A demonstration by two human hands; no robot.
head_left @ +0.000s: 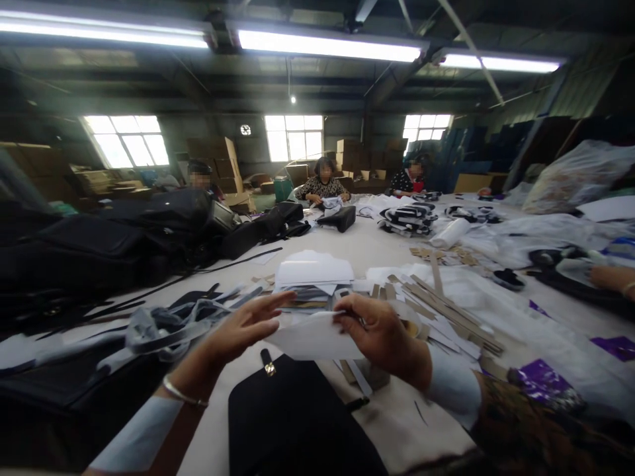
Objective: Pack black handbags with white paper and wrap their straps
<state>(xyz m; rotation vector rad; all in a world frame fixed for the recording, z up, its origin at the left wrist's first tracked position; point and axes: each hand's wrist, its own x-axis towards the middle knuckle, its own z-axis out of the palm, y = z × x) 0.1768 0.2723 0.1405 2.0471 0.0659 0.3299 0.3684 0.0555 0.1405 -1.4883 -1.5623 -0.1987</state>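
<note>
Right hand [380, 330] pinching white sheet [312, 338], left hand [243, 327] spread beside

Single head-worn view, facing forward and slightly down along a long pale cloth-covered worktable [377, 251]. Left hand [243, 327], right hand [380, 334] and the white paper sheet [312, 337] between them lie very near at 6 o'clock; three seated co-workers [323, 182] sit far off toward 12 o'clock.

Observed: sheet [312, 337] was plain white; bag [292, 423] was black, its clasp [268, 363] gold. Paper stack [313, 270] white. Cardboard strips [446, 307] tan, unpatterned. Straps [163, 327] grey. Scraps [615, 345] purple. Counter [381, 248] cream. Sleeve [454, 387] pale blue. Far person's top [322, 190] black-and-white patterned.
</note>
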